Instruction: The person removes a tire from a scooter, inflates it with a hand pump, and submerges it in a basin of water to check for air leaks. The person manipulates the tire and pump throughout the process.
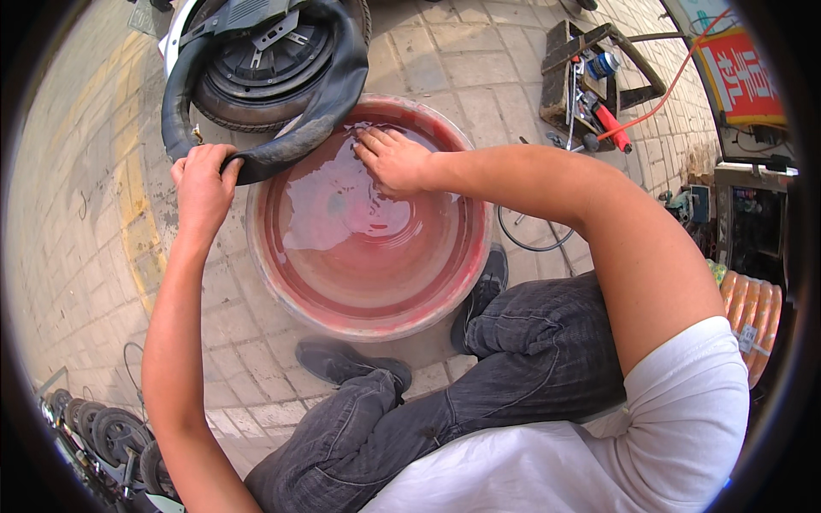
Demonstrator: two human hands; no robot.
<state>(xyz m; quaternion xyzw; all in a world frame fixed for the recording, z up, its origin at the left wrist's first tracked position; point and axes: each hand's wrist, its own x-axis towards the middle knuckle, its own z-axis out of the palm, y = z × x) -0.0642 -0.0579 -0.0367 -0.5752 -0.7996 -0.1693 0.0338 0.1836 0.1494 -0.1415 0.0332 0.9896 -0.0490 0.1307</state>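
Note:
My left hand (pixel 205 181) is closed around the lower left part of a black inner tube (pixel 344 73), thumb and fingers pinching it. A small metal valve stem (pixel 197 132) sticks up from the tube just beyond that hand. The tube's lower right part hangs over the rim of a round red basin (pixel 368 329), which holds shallow, rippling water (pixel 342 269). In the basin's upper part, my right hand (pixel 395 162) reaches palm down to the water, fingers stretched out, holding nothing. Its fingertips are close to the tube but look apart from it.
A wheel with a tire (pixel 265 77) lies behind the tube, beside a vehicle. At the far right stand a wooden toolbox (pixel 558 73) with red-handled tools and a red hose (pixel 663 98). A dark cable (pixel 534 249) curls beside the basin. Several wheels (pixel 115 436) stand lower left.

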